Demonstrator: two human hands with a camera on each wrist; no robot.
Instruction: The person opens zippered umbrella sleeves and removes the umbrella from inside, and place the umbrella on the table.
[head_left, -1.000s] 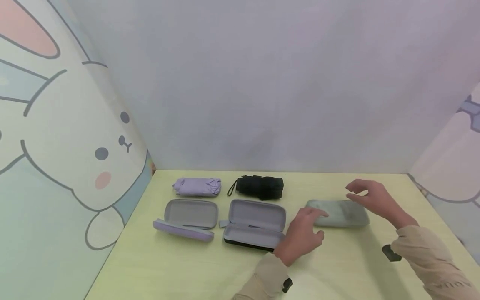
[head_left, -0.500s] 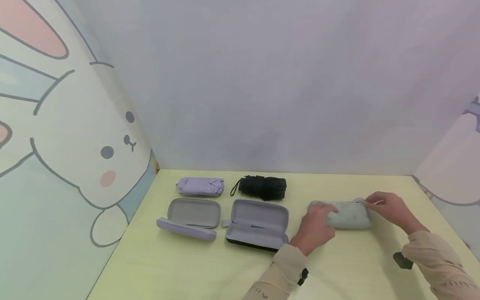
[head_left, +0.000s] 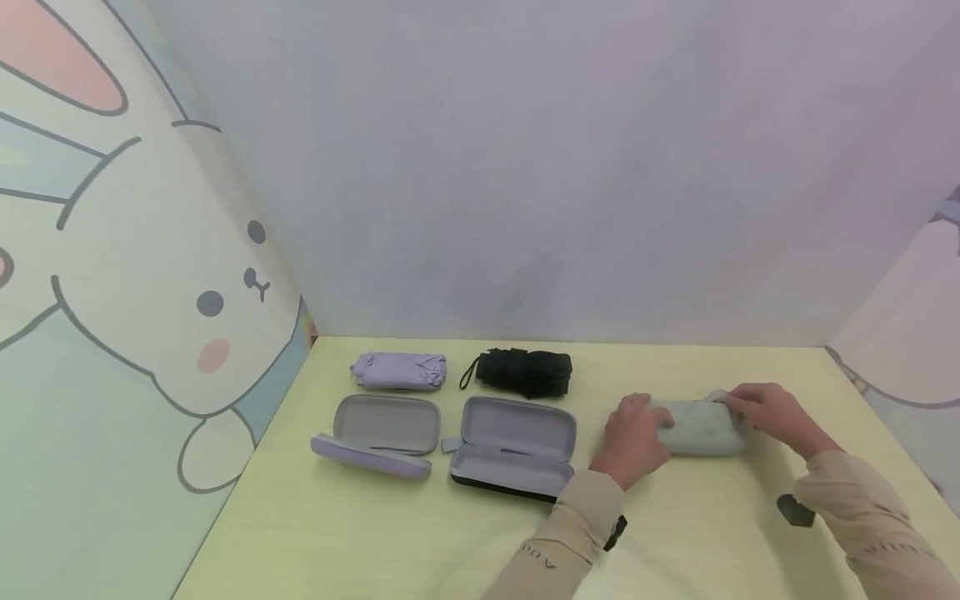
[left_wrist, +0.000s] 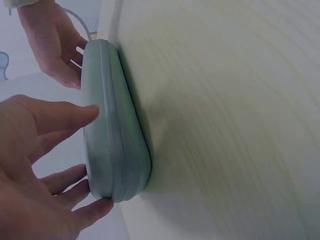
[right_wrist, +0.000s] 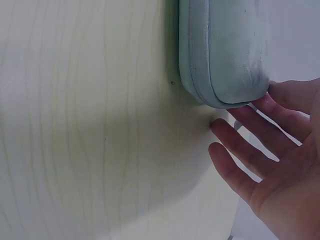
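Observation:
A pale green zip case (head_left: pixel 699 428), closed, lies at the right of the table in the head view. My left hand (head_left: pixel 632 437) holds its left end, the thumb over the top and the other fingers spread round the end, as the left wrist view shows. At the back right corner my right hand (head_left: pixel 768 412) pinches a small pale loop (head_left: pixel 717 395) with thumb and forefinger. The right wrist view has the remaining fingers (right_wrist: pixel 244 145) loosely bent beside the case's end. What lies between the pinching fingertips is mostly hidden.
An open black case with grey lining (head_left: pixel 517 429) and an open lilac case (head_left: pixel 386 425) stand to the left. Behind them lie a folded black umbrella (head_left: pixel 525 372) and a folded lilac umbrella (head_left: pixel 399 370). A pale wall (head_left: pixel 562 183) rises at the table's back edge.
Both hands have come down onto the green case from above it. The left now holds its left end, and the right pinches the loop at the back right corner.

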